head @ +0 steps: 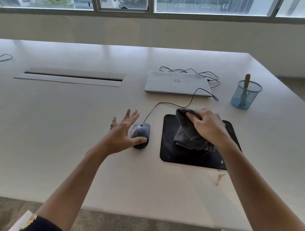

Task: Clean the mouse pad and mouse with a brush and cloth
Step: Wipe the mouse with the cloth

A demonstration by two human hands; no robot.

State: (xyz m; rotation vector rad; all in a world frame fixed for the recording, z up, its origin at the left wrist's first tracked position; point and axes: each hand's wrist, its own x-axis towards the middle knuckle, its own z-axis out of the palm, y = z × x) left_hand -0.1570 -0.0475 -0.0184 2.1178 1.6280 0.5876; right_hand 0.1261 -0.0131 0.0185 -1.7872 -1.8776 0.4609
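Observation:
A black mouse pad (178, 153) lies on the white table, right of centre. My right hand (207, 126) grips a dark grey cloth (186, 134) that hangs down onto the pad's upper half. A grey wired mouse (141, 130) sits on the table just left of the pad. My left hand (122, 131) hovers beside the mouse with fingers spread, the thumb across the mouse's near end. A brush with a wooden handle (246, 84) stands in a blue mesh cup (245, 95) at the far right.
A closed silver laptop (177, 82) lies behind the pad, with black cables looping around it and the mouse cord (167, 103) running to it. A cable slot (73, 76) is set in the table at the left. A brownish stain (219, 177) marks the table below the pad.

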